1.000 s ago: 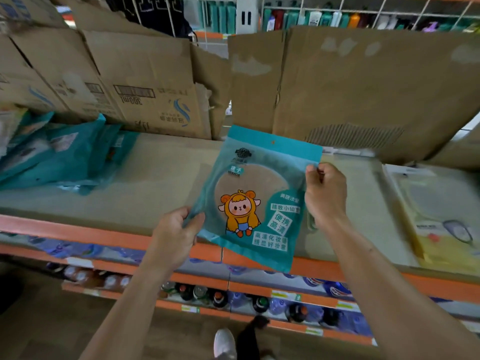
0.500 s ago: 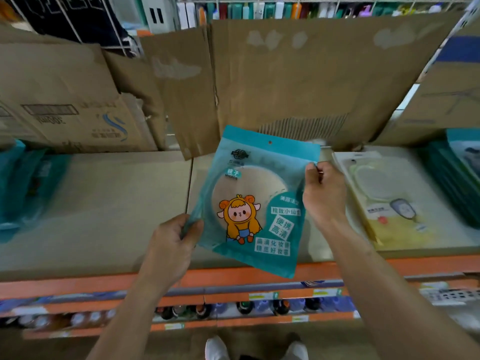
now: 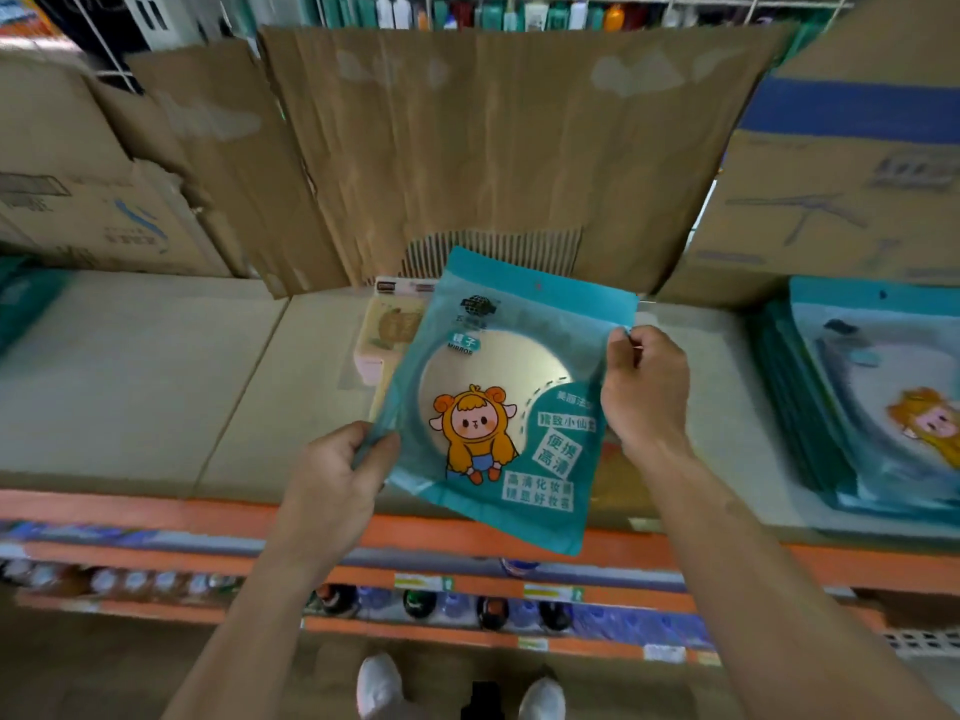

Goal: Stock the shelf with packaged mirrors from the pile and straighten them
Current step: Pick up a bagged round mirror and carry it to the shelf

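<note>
Both hands have one teal packaged mirror up in the air over the front edge of the cardboard-lined shelf. The left hand pinches the lower-left edge, and the right hand has its fingers closed on the right edge. Holding opposite sides probably keeps the floppy pouch flat and facing up. The stack of matching mirror packs sits to the right, so that looks like where it's headed.
</note>
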